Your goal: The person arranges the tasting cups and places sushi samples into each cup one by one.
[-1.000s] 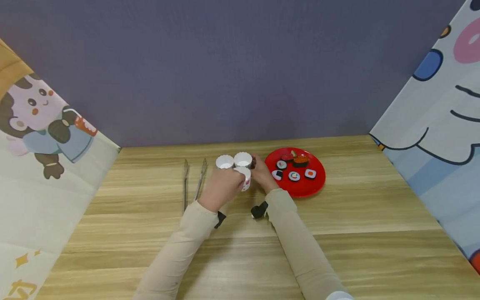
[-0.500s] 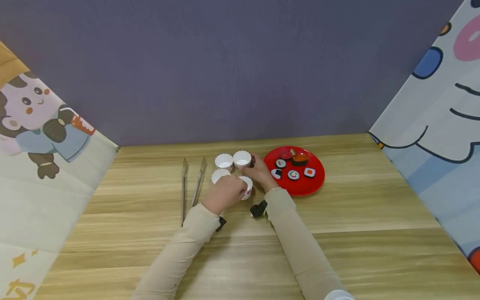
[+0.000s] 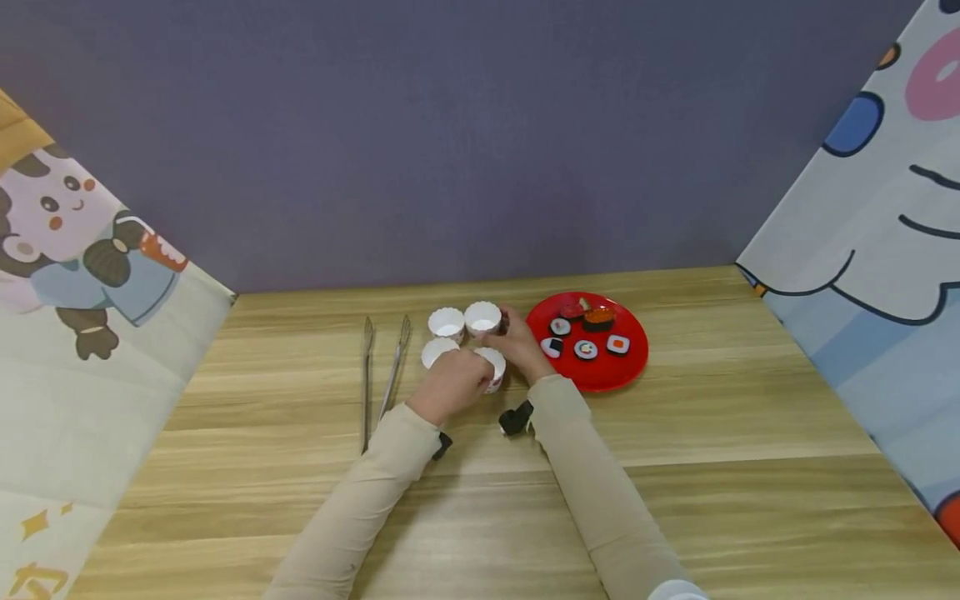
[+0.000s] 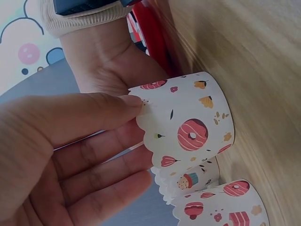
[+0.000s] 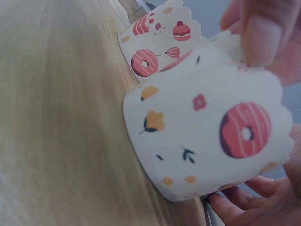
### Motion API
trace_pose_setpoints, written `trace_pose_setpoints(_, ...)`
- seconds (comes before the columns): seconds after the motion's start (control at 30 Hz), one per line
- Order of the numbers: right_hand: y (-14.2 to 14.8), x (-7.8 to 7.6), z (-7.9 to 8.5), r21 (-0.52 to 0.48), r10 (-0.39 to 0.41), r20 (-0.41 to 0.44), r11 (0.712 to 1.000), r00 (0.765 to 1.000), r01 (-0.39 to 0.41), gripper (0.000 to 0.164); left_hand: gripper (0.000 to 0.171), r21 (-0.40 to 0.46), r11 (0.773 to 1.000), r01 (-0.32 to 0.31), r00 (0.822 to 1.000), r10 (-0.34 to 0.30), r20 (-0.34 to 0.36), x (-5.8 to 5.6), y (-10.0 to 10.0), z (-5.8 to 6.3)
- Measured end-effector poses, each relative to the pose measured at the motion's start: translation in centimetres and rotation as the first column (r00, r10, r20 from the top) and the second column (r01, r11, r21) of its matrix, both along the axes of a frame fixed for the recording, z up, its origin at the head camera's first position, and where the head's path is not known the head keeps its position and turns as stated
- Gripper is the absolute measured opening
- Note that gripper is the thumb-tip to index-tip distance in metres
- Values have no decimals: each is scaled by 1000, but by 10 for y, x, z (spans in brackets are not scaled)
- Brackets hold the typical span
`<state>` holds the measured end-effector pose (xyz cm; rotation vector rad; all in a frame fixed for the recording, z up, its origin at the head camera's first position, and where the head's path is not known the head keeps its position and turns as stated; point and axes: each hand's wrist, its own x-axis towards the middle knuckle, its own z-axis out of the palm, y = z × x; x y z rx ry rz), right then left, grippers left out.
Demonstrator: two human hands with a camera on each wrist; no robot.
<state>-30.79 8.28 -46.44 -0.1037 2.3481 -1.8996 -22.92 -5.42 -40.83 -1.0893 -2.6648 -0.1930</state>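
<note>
Paper baking cups with scalloped rims and donut prints stand in a two-by-two group on the table. My left hand (image 3: 453, 385) pinches the rim of the front right cup (image 3: 493, 371); in the left wrist view its thumb lies on the printed side of that cup (image 4: 188, 122). My right hand (image 3: 519, 346) holds the back right cup (image 3: 483, 317), thumb in front and fingers at its right side. The back left cup (image 3: 447, 322) stands beside it. My left hand partly hides the front left cup (image 3: 438, 350). The right wrist view shows the front right cup (image 5: 207, 127) up close.
Right of the cups is a red plate (image 3: 611, 379) bearing several sushi pieces (image 3: 587, 349). Two long metal utensils, one straight (image 3: 367, 383) and one slanted (image 3: 394, 371), lie on the wooden table (image 3: 712, 467) to the left. A grey wall (image 3: 480, 150) rises behind.
My left hand has come down and slightly nearer with its cup, which now stands at the front right of the group. The front left cup has come into sight. My right hand has barely moved.
</note>
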Motion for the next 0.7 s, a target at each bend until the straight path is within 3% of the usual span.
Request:
trace_pose_setpoints(0.33,0,0,-1,40,-4,9,999,1000,3,63,18,-3,1000,11,1000,-11,-1,-2,-2,0)
trace_pose_setpoints(0.6,1,-1,0,38,5,19,999,1000,-6,65,15,-55,995,-82,997,82,8,-11,-2,22)
trace_pose_setpoints(0.7,2,-1,1,46,18,15,999,1000,-19,67,19,-25,992,-123,992,123,1,-19,-2,29)
